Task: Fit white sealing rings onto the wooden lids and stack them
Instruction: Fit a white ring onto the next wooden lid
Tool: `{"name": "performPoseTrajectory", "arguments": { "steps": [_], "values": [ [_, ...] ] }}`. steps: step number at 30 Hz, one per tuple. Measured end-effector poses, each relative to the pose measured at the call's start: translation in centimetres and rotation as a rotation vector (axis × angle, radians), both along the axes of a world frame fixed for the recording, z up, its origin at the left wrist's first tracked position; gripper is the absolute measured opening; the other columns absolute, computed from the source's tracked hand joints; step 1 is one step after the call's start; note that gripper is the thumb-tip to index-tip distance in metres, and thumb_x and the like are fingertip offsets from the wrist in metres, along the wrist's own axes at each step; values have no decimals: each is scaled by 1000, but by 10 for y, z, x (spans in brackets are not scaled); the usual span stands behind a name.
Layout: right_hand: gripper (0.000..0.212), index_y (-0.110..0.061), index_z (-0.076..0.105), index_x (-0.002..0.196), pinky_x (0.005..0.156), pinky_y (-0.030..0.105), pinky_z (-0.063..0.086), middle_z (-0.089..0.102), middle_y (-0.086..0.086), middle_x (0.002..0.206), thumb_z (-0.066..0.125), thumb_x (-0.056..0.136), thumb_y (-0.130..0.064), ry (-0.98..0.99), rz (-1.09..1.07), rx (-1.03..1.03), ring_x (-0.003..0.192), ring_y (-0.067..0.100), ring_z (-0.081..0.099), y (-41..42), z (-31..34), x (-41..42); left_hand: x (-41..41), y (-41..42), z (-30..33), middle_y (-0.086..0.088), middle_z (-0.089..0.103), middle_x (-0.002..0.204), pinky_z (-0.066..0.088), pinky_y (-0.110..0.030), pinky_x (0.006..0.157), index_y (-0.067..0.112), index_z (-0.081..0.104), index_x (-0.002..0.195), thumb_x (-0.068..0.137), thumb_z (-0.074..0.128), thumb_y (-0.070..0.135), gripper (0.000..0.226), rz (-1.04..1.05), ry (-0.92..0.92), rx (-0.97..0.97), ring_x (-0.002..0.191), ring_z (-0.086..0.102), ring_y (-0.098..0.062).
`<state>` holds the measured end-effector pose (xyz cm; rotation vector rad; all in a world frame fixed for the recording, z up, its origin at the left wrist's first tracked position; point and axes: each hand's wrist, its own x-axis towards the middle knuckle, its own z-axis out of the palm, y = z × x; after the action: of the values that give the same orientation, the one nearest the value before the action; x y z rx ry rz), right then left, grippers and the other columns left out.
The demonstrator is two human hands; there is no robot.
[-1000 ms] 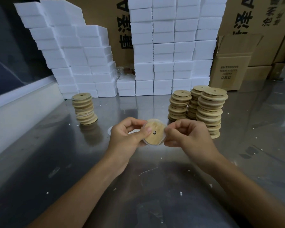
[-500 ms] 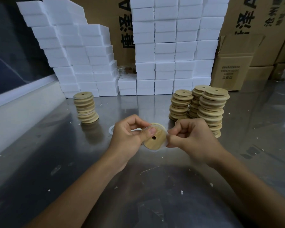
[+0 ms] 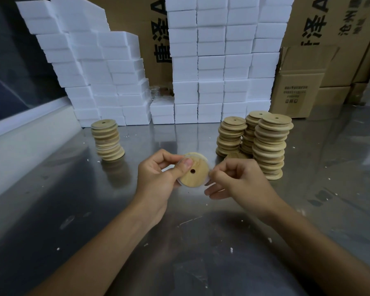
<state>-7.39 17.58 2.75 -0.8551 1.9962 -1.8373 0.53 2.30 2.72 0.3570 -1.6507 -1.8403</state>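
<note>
While left hand grips wooden lid, right hand pinches white sealing ring at lid's 3 o'clock edge.

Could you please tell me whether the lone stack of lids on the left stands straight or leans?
It leans: the stack of wooden lids shifts rightward toward its base.
</note>
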Motion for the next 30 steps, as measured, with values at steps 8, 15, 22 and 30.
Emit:
{"name": "performPoseTrajectory", "arguments": {
  "steps": [8, 15, 22, 30],
  "values": [
    [17, 6, 65, 75, 58, 27, 60, 72, 17, 66, 58, 91, 5, -5, -19, -52, 65, 26, 73, -4, -1, 4, 1, 0, 3, -14, 73, 88, 59, -47, 76, 12, 64, 68, 70, 77, 10, 14, -42, 13, 82, 83, 70, -26],
    [17, 8, 66, 81, 63, 34, 62, 72, 18, 73, 59, 94, 0, 10, 26, -33, 66, 26, 71, 0, 3, 4, 1, -5, 0, -10, 74, 80, 58, -31, 61, 12, 65, 70, 61, 76, 14, 14, -119, 36, 194, 75, 72, -18],
    [16, 5, 65, 87, 61, 36, 60, 72, 19, 78, 58, 96, -7, 63, 22, 14, 66, 22, 71, 1, 2, 4, 0, -11, -2, -10, 74, 82, 58, -32, 64, 9, 64, 79, 62, 77, 16, 22, -136, 4, 193, 77, 72, -19],
    [6, -6, 68, 93, 56, 33, 60, 72, 11, 80, 64, 93, -10, 72, -96, -42, 67, 21, 73, 2, 1, -2, 0, -13, -2, -13, 75, 91, 58, -33, 63, 12, 72, 78, 86, 66, 4, 13, -153, -78, 183, 80, 73, -26]
  ]
}}
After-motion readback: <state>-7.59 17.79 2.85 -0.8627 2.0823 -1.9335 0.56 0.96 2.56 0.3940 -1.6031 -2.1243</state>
